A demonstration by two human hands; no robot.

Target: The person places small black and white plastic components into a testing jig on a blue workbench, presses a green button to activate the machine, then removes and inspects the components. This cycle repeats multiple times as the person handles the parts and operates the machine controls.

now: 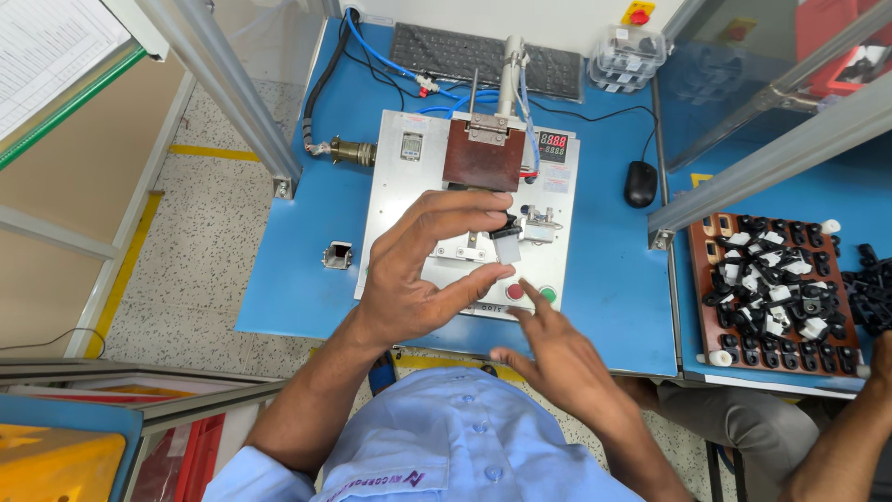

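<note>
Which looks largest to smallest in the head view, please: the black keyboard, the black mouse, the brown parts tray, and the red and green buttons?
1. Brown parts tray, though it lies nearer the camera than the keyboard.
2. Black keyboard.
3. Black mouse.
4. Red button and green button: they look alike, so no ranking between them.

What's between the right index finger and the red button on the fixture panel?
Nothing visible. The right hand points its index fingertip just beside the red button, gap clear. The left hand holds a small part higher up, off that path.
</note>
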